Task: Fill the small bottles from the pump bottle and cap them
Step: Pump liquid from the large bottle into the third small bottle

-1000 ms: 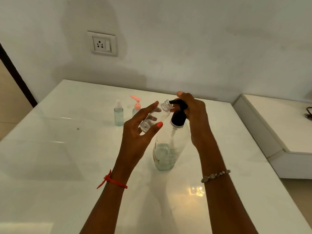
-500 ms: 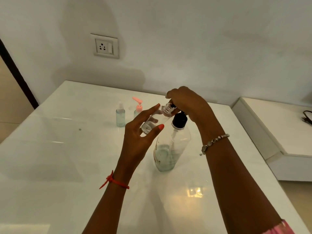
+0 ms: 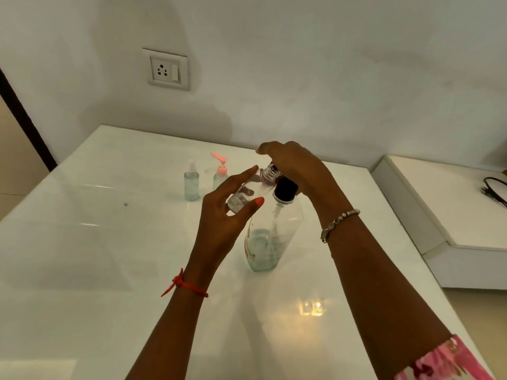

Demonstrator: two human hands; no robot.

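A large clear pump bottle (image 3: 270, 239) with a black pump head stands on the white table (image 3: 109, 256), about a third full of liquid. My left hand (image 3: 225, 215) holds a small clear bottle (image 3: 248, 192), tilted, with its open threaded neck up against the pump's spout. A little liquid lies in its lower end. My right hand (image 3: 296, 168) lies palm-down over the pump head and covers the spout. Farther back stand two more small bottles: a spray bottle (image 3: 191, 185) with a clear cap and one with a pink pump (image 3: 220, 175).
A wall socket (image 3: 167, 69) is on the wall behind the table. To the right is a lower white surface (image 3: 450, 209) with a black cable (image 3: 493, 190) at its edge. A small dark speck (image 3: 125, 204) lies on the table's left part.
My right hand has come over the top of the pump head, from gripping it at the side to lying on it from above. The small bottle stays at the spout.
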